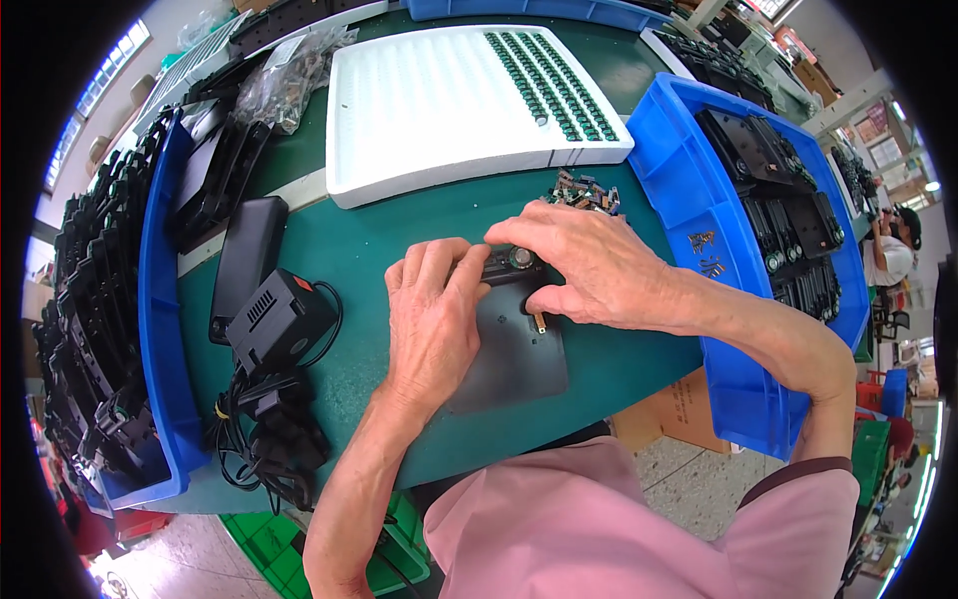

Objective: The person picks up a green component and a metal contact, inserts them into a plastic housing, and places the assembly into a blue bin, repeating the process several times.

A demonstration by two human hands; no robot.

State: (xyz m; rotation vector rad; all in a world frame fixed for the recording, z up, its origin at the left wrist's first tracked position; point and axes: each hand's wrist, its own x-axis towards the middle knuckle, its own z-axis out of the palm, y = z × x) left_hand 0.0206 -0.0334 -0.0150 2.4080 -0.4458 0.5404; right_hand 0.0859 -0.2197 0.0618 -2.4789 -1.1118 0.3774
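Note:
A small black plastic housing (499, 272) with a round, silver-rimmed part (521, 259) lies at the far end of a dark grey flat plate (511, 364) on the green table. My left hand (434, 314) has its bent fingers against the housing's left side. From the right, my right hand (604, 265) spans it, index finger at the far edge and thumb at the near side. A small brass-coloured metal strip (541, 322) sticks out beneath the right thumb. My fingers cover much of the housing.
Beyond my hands lie a pile of small metal parts (584, 193) and a white foam tray (429, 120) with rows of green pieces. Blue bins of black parts stand right (733, 384) and left (165, 329). A black power adapter (282, 317) and cables (269, 429) lie left.

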